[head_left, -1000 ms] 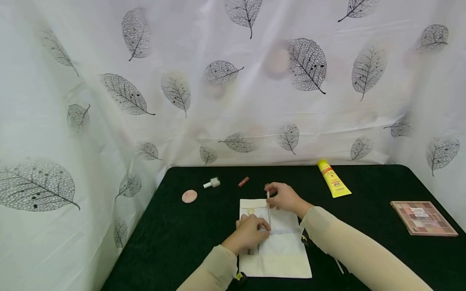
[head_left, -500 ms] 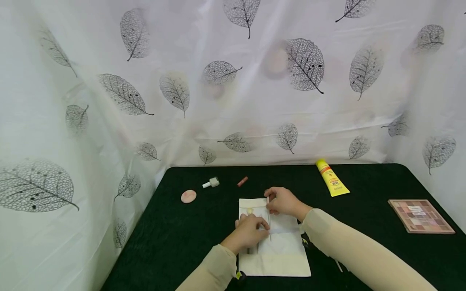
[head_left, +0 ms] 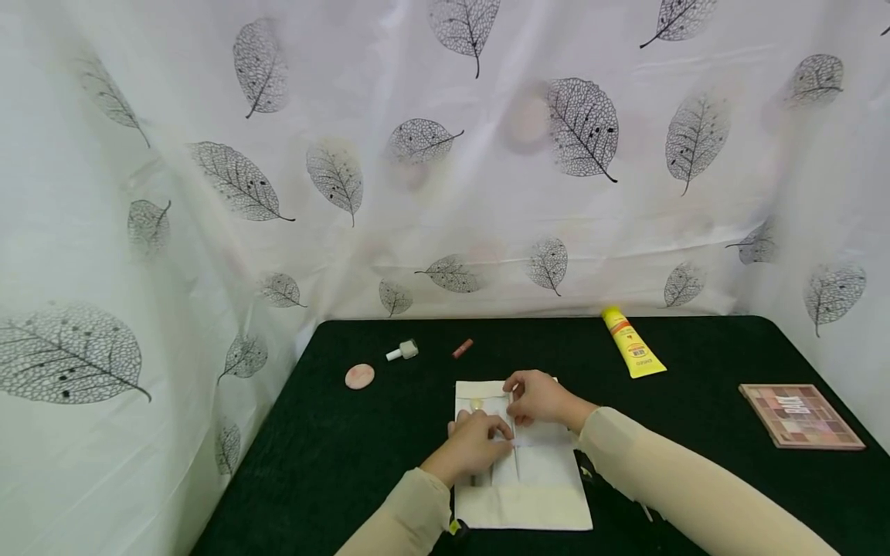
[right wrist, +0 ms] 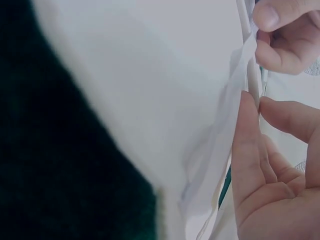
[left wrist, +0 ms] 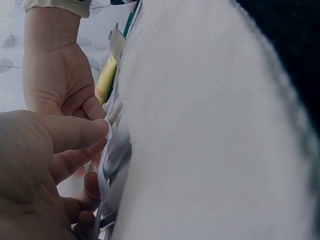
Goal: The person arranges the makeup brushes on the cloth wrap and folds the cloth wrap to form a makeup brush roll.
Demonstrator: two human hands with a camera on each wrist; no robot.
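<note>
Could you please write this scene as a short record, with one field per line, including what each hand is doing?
Surface: dark green table
Centre: white cloth, lying flat
Left hand: pinches an edge of the cloth
Right hand: pinches a thin pale stick against the cloth
Left of cloth: pink disc, small bottle with white cap
Beyond cloth: red tube
Far right: yellow tube
Right: palette, lying flat
Unclear: the pale rod, partly hidden by the right sleeve
</note>
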